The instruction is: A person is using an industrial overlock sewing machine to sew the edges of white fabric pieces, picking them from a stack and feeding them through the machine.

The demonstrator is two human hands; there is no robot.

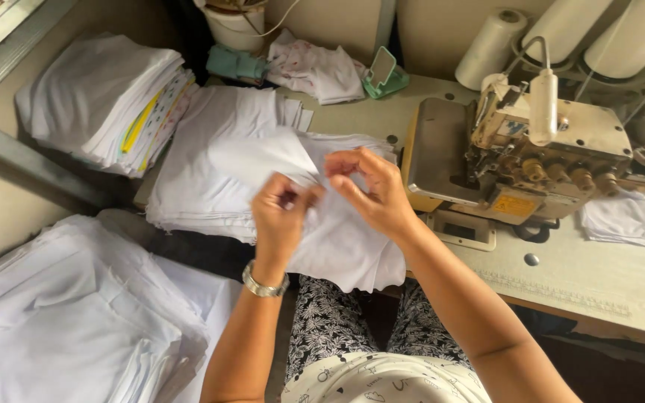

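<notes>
Both hands are raised over the near edge of a sewing table (pixel 599 283). My left hand (pixel 281 216), with a metal wristwatch (pixel 264 285), pinches a white fabric piece (pixel 263 160) at its edge. My right hand (pixel 373 192) grips the same white fabric just to the right, thumb and fingers closed on it. The piece lifts off a stack of white cut pieces (pixel 210 186) that hangs over the table's front edge. An overlock sewing machine (pixel 531 153) stands right of my right hand.
A pile of folded white and patterned cloth (pixel 106 101) lies at the far left. More white fabric (pixel 69 313) is heaped low on the left. White thread cones (pixel 490 41) stand behind the machine. Small white pieces (pixel 621 220) lie right of it. A green holder (pixel 384 75) sits at the back.
</notes>
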